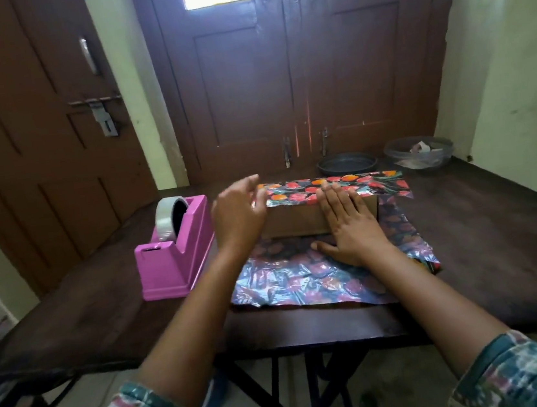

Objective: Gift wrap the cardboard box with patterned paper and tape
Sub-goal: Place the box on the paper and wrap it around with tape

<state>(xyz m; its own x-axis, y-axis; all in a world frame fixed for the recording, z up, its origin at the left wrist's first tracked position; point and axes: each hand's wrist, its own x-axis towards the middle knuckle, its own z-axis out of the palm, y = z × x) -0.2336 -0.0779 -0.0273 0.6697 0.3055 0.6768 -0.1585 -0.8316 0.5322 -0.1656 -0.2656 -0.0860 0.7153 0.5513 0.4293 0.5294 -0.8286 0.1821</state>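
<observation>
A brown cardboard box (296,222) sits on a sheet of floral patterned paper (303,280) in the middle of the dark table. The far part of the paper (296,193) is folded over the box's top. My right hand (347,224) lies flat with straight fingers over the box's right part, fingertips on the folded paper, thumb on the sheet below. My left hand (240,215) hovers by the box's left end, fingers relaxed and spread, holding nothing. A pink tape dispenser (173,255) with a clear tape roll (169,220) stands to the left.
A dark round pan (347,164) and a clear bowl (420,152) with scraps stand at the table's (502,242) far right, before a brown double door. The table's near edge runs just below the paper. A second door is at the left.
</observation>
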